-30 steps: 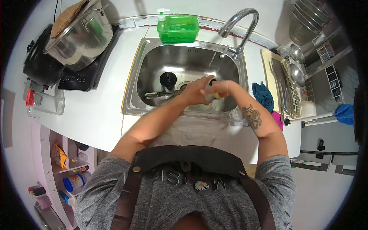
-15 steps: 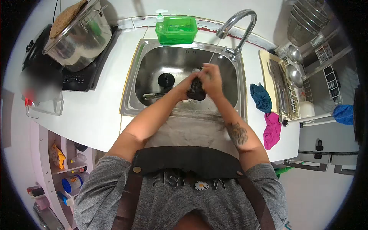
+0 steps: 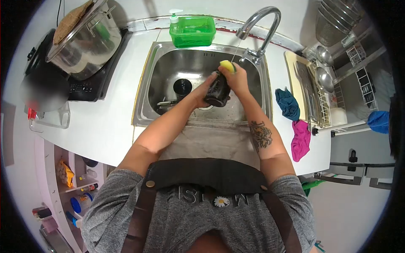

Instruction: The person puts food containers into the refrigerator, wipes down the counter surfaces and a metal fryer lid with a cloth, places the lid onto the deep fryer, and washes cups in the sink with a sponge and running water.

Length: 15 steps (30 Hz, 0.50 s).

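Observation:
My left hand (image 3: 203, 93) is wrapped round a dark tumbler (image 3: 218, 90), tilted over the sink with its base toward me. In my right hand (image 3: 237, 80) is a yellow sponge (image 3: 228, 66), pinched at the tumbler's far end. A thin stream of water falls from the faucet (image 3: 270, 31) just behind the sponge. The steel sink (image 3: 145, 97) lies beneath both hands. Inside it, left of my hands, sit a black round cup or lid (image 3: 182, 87) and a metal utensil (image 3: 166, 103), partly hidden by my left forearm.
A green plastic tub (image 3: 192, 38) with a pump bottle (image 3: 174, 17) stands behind the sink. To the left, a large steel pot (image 3: 84, 44) rests on a black cooktop (image 3: 86, 86). Teal (image 3: 287, 104) and pink cloths (image 3: 301, 141) lie at right, near a dish rack (image 3: 322, 101).
The yellow sponge now shows in my right hand, which has shifted slightly. The tumbler is turned a little and sits slightly higher in view.

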### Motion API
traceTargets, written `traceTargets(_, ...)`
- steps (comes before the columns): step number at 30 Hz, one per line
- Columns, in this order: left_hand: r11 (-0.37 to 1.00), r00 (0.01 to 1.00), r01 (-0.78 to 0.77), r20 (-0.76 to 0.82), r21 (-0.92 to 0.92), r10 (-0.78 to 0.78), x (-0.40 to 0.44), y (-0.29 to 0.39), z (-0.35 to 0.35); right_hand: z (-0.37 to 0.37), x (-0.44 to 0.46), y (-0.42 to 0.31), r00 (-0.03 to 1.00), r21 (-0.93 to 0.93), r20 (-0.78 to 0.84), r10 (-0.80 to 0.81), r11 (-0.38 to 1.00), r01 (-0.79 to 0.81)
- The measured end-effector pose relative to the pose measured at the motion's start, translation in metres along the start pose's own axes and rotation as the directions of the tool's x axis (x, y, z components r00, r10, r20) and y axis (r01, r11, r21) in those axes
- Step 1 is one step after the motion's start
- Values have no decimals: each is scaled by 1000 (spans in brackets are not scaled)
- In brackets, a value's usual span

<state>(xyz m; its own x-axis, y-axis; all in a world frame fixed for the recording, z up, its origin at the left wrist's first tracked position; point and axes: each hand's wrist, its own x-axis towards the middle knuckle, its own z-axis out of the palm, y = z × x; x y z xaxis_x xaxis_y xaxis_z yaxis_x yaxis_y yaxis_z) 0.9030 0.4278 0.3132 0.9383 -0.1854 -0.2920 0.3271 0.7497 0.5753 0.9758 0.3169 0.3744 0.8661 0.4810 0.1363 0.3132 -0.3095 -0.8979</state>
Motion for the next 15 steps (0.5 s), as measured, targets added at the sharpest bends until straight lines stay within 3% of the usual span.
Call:
traceTargets(2,956,993,38,-114,292,-4,-1,3,1,0,5,15,996,-95,-64,-66,994,60)
traceTargets(3,656,977,-16,-126,755,170,-5,15,-3,-3,4,21,999,-190,-26,-44,981,38)
traceTargets(4,656,977,-12,-131,755,169,-9,26,-5,-5,3,29,1000,-287,11,-16,958,19)
traceTargets(5,172,938,217,-254,961,237,-14,37,-5,-4,1,44,990,-356,17,-142,924,139)
traceTargets(6,-342,882,433,-313,834,353,-20,44,-5,-2,-3,59,990,-355,21,-139,925,138)
traceTargets(8,-438,800,600,-512,670,312,-40,56,0,2,-13,79,961,-496,85,-265,825,271)
traceTargets(9,-440,800,600,-512,668,313,-44,55,-11,2,-17,87,957,-537,179,-226,793,288)
traceTargets(13,-407,844,527,-405,746,352,-40,46,-59,7,-24,88,966,-630,253,-58,748,210)
traceTargets(15,-371,851,499,-363,783,378,-37,45,-66,5,-28,90,911,-628,410,40,737,250)
